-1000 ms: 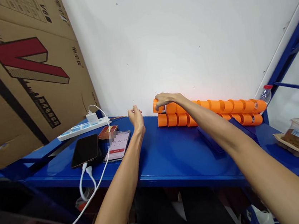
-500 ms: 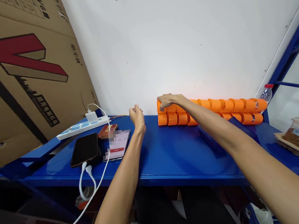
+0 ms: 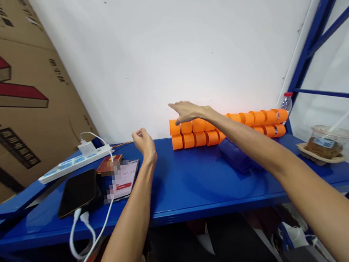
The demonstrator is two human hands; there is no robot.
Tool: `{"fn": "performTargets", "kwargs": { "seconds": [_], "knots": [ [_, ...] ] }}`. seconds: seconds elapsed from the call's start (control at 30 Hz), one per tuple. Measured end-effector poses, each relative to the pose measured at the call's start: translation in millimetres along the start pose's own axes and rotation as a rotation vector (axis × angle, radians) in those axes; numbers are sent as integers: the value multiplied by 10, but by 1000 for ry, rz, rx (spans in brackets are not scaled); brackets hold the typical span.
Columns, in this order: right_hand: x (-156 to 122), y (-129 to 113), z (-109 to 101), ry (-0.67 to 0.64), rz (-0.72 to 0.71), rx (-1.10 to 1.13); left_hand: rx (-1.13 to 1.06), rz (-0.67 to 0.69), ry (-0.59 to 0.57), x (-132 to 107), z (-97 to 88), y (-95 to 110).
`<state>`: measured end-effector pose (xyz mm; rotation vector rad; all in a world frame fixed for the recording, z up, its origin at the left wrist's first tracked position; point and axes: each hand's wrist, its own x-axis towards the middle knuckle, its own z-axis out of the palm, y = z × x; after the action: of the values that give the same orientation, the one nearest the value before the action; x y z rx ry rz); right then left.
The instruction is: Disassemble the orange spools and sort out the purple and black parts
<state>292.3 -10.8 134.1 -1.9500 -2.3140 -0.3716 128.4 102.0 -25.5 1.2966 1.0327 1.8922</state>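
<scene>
Two stacked rows of orange cylinders (image 3: 200, 138) lie along the white wall at the back of the blue shelf (image 3: 193, 183). My right hand (image 3: 186, 110) hovers just above the left end of the upper row, fingers stretched out and holding nothing. My left hand (image 3: 144, 143) floats above the shelf left of the cylinders, fingers loosely curled with nothing visible in them, near a lit phone (image 3: 123, 179).
A dark phone (image 3: 77, 192) with a white cable, a white power strip (image 3: 73, 161) and a large cardboard box (image 3: 10, 103) are at the left. A folded blue cloth (image 3: 237, 155) lies mid-shelf. At the right are a plastic bottle (image 3: 286, 101) and a lidded drink cup (image 3: 327, 143).
My right hand let go of the orange cylinder it had set at the left end of the upper row and lifted, fingers extending. The view shifted to the right.
</scene>
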Motion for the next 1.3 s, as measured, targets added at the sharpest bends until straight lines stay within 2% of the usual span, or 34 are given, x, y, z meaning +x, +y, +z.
{"fn": "performTargets", "kwargs": {
  "seconds": [0.07,0.13,0.17,0.23,0.33,0.4,0.5,0.57,0.63,0.73,0.87,0.97,1.07,1.3],
  "knots": [
    [-275,80,-197,186,-28,23,17,82,94,-79,-6,126],
    [-656,170,-406,336,-13,37,25,217,94,-218,-7,303],
    [-878,218,-504,390,9,45,28,271,41,-307,-6,400],
    [-1354,329,-661,468,85,62,30,319,-168,-509,5,580],
    [-2055,563,-731,562,239,46,130,300,-482,-831,52,751],
    [-2463,779,-641,598,375,12,170,147,-728,-1042,108,789],
    [-2943,1141,-327,527,598,-17,216,-225,-1073,-1350,217,803],
    [-3159,1341,-47,420,717,6,270,-433,-1226,-1542,299,826],
    [-3295,1459,245,331,802,48,348,-555,-1310,-1710,391,865],
    [-3407,1456,646,336,874,115,445,-607,-1334,-1892,552,905],
    [-3549,1291,1087,487,894,201,492,-569,-1314,-2004,773,845],
    [-3668,1249,1321,552,892,228,493,-584,-1326,-2031,896,772],
    [-3729,1315,1423,581,911,263,490,-626,-1334,-2050,965,762],
    [-3654,1472,1394,595,928,346,512,-615,-1313,-2166,1077,841]
  ]
}}
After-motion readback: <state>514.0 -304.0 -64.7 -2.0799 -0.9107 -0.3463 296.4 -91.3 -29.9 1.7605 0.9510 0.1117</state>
